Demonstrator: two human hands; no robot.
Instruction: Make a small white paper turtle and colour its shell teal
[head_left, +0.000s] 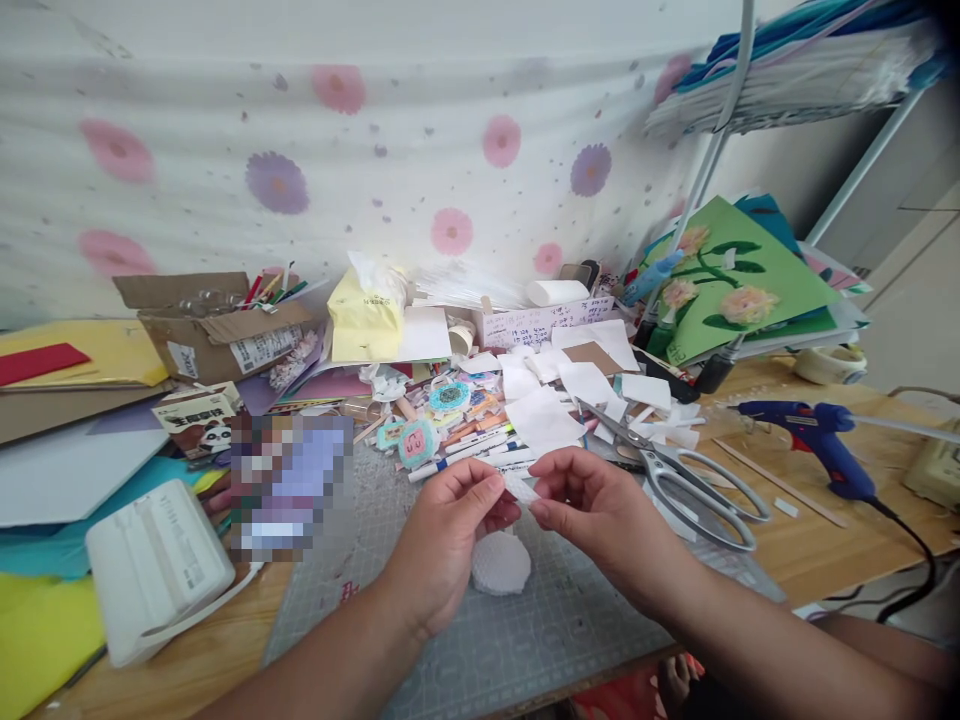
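Between thumb and fingertips, my left hand (457, 530) pinches one end of a small white textured strip (520, 488). The other end is held in the pinched fingers of my right hand (592, 510). Both hands are raised over a grey cutting mat (375, 620). Just below the strip, a round white textured piece (501, 562) lies on the mat, its upper edge close under my fingers. A large pair of silver scissors (697, 485) rests open to the right, beyond my right wrist.
Markers (480, 445), small decorated pieces (418, 443) and white paper scraps (545, 415) crowd the back of the mat. At right lies a blue glue gun (832, 450) with a cord. A white box-shaped device (160, 570) and a cardboard box (217, 330) stand at left.
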